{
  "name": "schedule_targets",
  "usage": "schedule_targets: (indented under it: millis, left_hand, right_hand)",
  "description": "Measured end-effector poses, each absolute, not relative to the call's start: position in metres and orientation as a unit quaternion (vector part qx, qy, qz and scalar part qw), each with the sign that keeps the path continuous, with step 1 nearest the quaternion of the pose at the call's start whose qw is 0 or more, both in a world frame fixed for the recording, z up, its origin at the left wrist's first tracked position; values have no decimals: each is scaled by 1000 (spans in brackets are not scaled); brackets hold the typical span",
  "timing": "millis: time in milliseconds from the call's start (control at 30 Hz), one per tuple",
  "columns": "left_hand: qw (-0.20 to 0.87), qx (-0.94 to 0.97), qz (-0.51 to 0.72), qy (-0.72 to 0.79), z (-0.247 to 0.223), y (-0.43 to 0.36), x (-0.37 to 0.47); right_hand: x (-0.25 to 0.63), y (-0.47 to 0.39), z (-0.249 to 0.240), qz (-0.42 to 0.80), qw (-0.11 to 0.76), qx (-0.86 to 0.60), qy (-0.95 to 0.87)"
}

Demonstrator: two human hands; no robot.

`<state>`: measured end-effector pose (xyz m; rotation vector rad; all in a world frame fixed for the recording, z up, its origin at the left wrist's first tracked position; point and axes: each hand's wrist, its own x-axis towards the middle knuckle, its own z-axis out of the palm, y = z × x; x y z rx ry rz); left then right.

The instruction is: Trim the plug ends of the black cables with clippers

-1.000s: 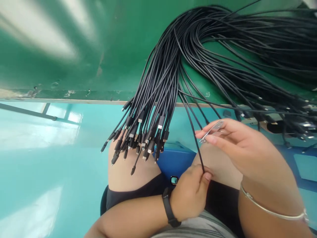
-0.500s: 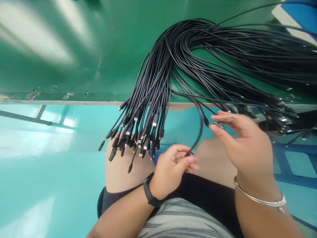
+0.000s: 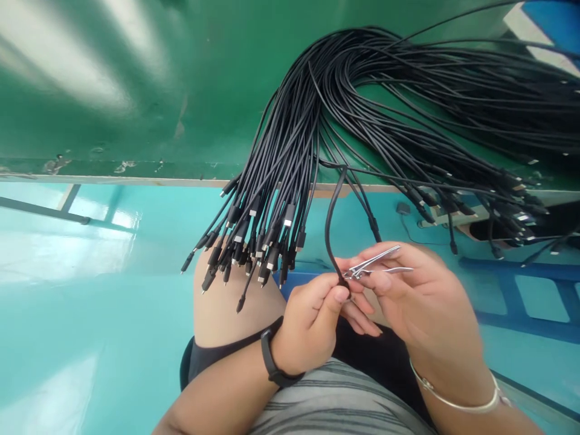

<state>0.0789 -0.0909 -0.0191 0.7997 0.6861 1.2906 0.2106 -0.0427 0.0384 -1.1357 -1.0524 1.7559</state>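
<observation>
My left hand (image 3: pixel 317 314) pinches the end of a black cable (image 3: pixel 332 232) between thumb and fingers, above my lap. Its plug end is mostly covered by the fingers. In my right hand (image 3: pixel 408 296) is a silver nail clipper (image 3: pixel 374 261), its lever raised and its jaws against the cable at my left fingertips. Whether the jaws bite into anything is too small to tell. Just beyond my right hand hangs another black cable end (image 3: pixel 374 229). A thick bundle of black cables (image 3: pixel 290 127) drapes over the table edge to the left of my hands, its USB-C-type plugs hanging over my thigh.
The green table (image 3: pixel 136 115) ends in a worn front edge. More cable ends (image 3: pixel 512 205) hang over it at the right. A blue and white object (image 3: pixel 548 30) lies at the back right. Blue plastic framework (image 3: pixel 512 290) stands below, right of my legs.
My right hand has come left and down with the nail clipper, from the hanging cable end to the cable in my left hand. My left hand has gripped that cable closer to its end.
</observation>
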Motion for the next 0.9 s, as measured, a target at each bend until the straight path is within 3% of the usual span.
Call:
schedule_targets:
  millis: [433,900]
  left_hand:
    - [678,336,597,267,-22,-94,80]
    - [689,350,530,349,-17,-97,75]
  right_hand:
    - [199,-54,47,596,427,-526,-431]
    - [197,-56,46,583,424,-495,-486]
